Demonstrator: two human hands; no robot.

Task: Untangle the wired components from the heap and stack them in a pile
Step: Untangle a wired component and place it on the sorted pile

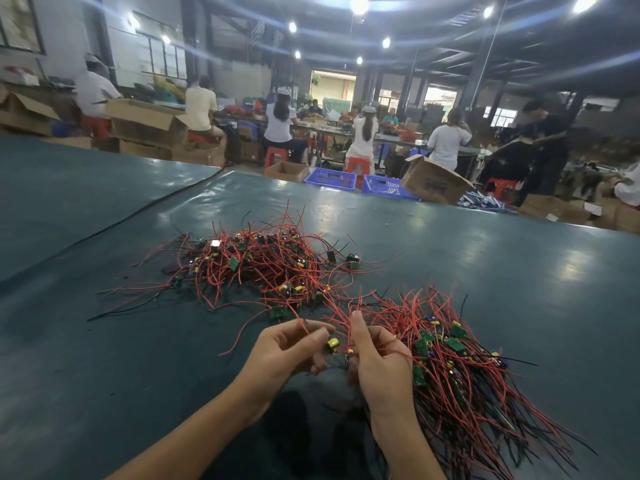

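A tangled heap [256,265] of small green circuit boards with red and black wires lies on the dark green table, ahead and left of my hands. A sorted pile [460,372] of the same components lies to the right, wires fanned toward me. My left hand [287,348] pinches a red wire near a small component with a yellow capacitor [333,342]. My right hand [377,362] grips red wires of that same component, thumb pointing up. Both hands hover just above the table, between heap and pile.
The table surface [485,258] stretches wide, with a seam [138,213] running diagonally at the left. Beyond its far edge stand blue crates [349,180], cardboard boxes [433,180], red stools and several seated workers at other benches.
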